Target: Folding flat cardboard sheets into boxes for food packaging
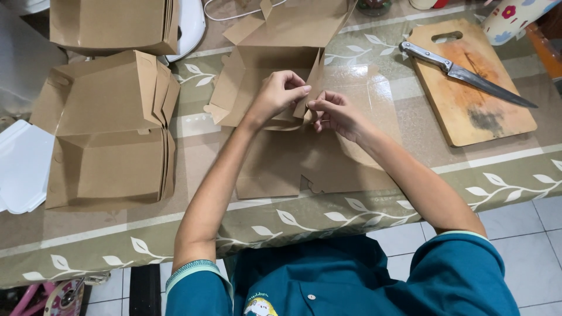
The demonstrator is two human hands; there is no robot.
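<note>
My fingers [300, 92] are pinching the same upright flap of a brown cardboard box [275, 64] from both sides: my left hand [280, 93] is curling over the flap's edge with the fingertips pressed together on it, and my right hand [333, 112] is gripping it just beside them, thumb and forefinger closed on the card. The desk [410, 175] is carrying everything, and it is wearing a glossy olive cover with white leaf sprigs and pale bands. The half-folded box is lying in the middle of it, straight ahead of me, its lid panel standing open at the far side and its flat lower panel [281, 169] stretching toward my chest under my forearms. To my left a nested stack of folded brown boxes [105, 134] is sitting open-side up, and another stack of the same boxes [111, 23] is resting beyond it at the far edge. White plastic pieces [20, 164] are poking out from under the near stack. To my right, well apart from my hands, a wooden cutting board [468, 99] is lying at an angle, and a steel knife [462, 73] is resting across it. A flowered mug [509, 20] is standing at the far right corner.
</note>
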